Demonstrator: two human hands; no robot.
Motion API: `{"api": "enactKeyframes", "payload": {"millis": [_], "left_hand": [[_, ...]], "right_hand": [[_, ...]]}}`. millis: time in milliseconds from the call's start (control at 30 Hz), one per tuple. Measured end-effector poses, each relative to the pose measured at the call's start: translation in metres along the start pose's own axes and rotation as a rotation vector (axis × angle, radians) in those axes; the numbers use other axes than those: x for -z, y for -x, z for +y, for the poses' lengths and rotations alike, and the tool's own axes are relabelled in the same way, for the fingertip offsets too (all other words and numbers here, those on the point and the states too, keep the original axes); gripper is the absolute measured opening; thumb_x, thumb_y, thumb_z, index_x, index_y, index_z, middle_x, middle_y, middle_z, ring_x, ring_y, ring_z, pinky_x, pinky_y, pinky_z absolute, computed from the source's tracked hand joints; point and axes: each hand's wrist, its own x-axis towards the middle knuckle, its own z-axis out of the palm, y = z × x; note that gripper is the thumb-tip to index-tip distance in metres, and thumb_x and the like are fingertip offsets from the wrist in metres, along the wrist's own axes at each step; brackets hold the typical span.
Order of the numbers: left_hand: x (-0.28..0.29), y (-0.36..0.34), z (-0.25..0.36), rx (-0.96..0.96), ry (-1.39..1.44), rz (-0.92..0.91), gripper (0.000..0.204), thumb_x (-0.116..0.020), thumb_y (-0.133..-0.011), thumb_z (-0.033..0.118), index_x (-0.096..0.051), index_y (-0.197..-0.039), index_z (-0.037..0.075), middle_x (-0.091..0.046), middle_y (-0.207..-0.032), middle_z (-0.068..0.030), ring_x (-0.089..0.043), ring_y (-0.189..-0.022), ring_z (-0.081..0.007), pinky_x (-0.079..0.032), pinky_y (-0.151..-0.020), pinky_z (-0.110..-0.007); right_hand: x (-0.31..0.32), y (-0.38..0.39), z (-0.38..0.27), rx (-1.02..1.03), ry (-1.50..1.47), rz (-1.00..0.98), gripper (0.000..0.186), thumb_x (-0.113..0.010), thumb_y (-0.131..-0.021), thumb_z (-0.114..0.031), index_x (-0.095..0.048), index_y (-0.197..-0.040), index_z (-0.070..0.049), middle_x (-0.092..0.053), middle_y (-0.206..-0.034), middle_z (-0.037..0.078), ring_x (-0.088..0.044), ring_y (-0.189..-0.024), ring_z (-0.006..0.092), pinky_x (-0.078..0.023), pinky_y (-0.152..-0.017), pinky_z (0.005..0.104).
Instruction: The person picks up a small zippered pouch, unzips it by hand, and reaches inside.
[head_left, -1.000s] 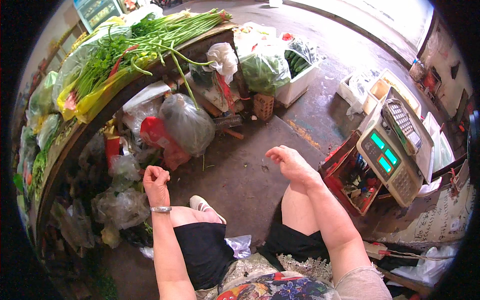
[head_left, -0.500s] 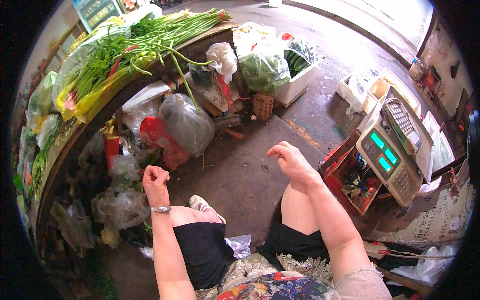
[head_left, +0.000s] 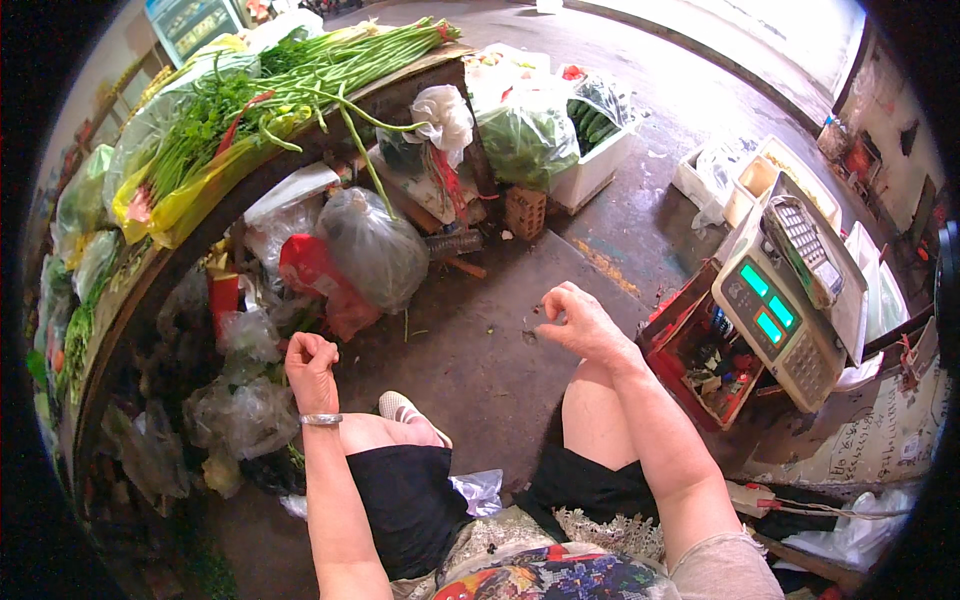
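Note:
My left hand (head_left: 312, 366) is raised over my left knee, a silver bracelet (head_left: 321, 419) on its wrist. Its fingers curl in against the thumb, and whatever they may pinch is too small to make out. Crumpled clear plastic bags (head_left: 245, 415) lie just left of it. Over my right knee, my right hand (head_left: 585, 325) has its fingers bent, with a gap between them and the thumb. A tiny dark speck (head_left: 529, 337) shows just beyond that thumb's tip; I cannot tell if it is in the air or on the floor.
Long beans (head_left: 370, 55) and leafy greens in yellow plastic lie on the curved stall table. Beneath it are a grey bag (head_left: 375, 250) and a red bag (head_left: 325, 285). A digital scale (head_left: 785, 310) stands right, by a red box (head_left: 705, 360). Beyond is a white crate (head_left: 600, 165) of cucumbers.
My right hand has turned slightly: its fingers have curled back and the thumb now shows apart from them. A small dark speck has appeared near its thumb. My left hand has stayed put.

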Motion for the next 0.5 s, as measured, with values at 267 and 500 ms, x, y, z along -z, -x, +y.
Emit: {"api": "enactKeyframes", "payload": {"millis": [267,500], "left_hand": [[0.0,0.001,0.001,-0.002,-0.001,0.003,0.031,-0.062,-0.076,-0.014,-0.044,-0.074,0.011,-0.044,-0.072,0.0031,-0.044,-0.065,-0.0091,-0.04,-0.06,-0.025],[0.0,0.0,-0.001,0.003,-0.004,0.003,0.031,-0.062,-0.077,-0.014,-0.044,-0.074,0.011,-0.044,-0.072,0.003,-0.044,-0.065,-0.0092,-0.04,-0.06,-0.025]], "right_hand": [[-0.006,0.0,0.011,0.036,0.01,-0.058,0.015,-0.062,-0.071,-0.008,-0.048,-0.073,-0.002,-0.054,-0.086,0.014,-0.056,-0.085,0.0317,-0.046,-0.075,0.0375],[-0.006,0.0,0.013,0.042,0.002,-0.091,0.015,-0.062,-0.069,-0.01,-0.051,-0.073,-0.002,-0.054,-0.082,0.016,-0.055,-0.08,0.0347,-0.045,-0.071,0.0403]]}}
